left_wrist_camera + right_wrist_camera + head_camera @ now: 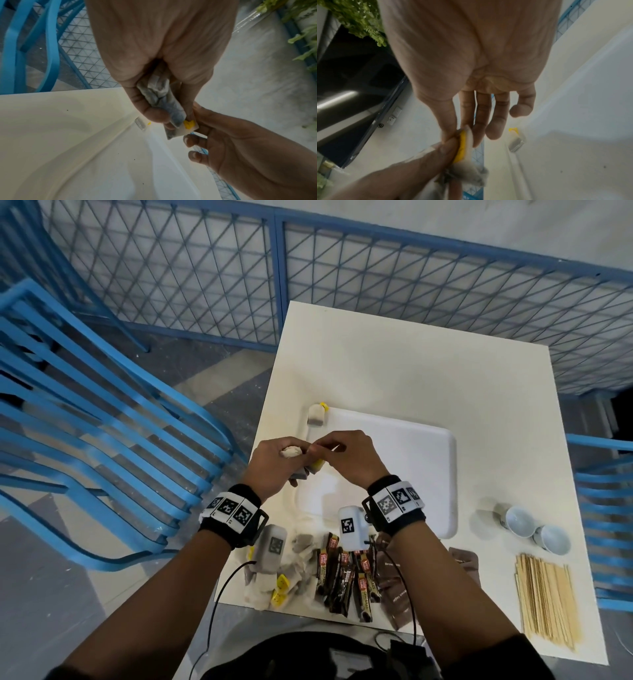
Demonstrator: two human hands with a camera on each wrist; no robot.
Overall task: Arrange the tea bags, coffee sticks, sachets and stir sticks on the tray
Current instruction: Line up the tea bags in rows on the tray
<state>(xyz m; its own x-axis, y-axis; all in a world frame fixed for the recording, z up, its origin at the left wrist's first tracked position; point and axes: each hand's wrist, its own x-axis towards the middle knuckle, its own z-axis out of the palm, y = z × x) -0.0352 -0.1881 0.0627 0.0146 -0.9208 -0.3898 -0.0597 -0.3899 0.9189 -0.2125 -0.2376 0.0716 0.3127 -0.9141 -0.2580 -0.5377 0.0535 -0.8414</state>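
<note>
a person stands over a white table [411, 364] with both hands raised above the near-left corner of a white tray [428, 474]. the left hand [274, 463] is curled round a small bunch of tea bags [161, 100], crumpled grey-white paper pouches with yellow tags. the right hand [349, 457] pinches the end of one of these between thumb and forefinger, right at its yellow tag [462, 146], while its other fingers [498, 119] stay loosely extended. the two hands touch at that bag, so neither is nearer; the bag's long axis runs from the left palm toward the right fingertips, slanting across the tray's left edge.

the tray lies directly beneath and to the right of the hands. one tea bag [315, 414] already sits at the tray's far-left corner, its long axis lying along the left rim. judging from that, the pinched bag would go just on the near side of it.

on the near side of the tray lie more tea bags [274, 587], dark coffee sticks [339, 580] and brown sachets [397, 594]. wooden stir sticks [544, 597] lie to the tray's near right.
</note>
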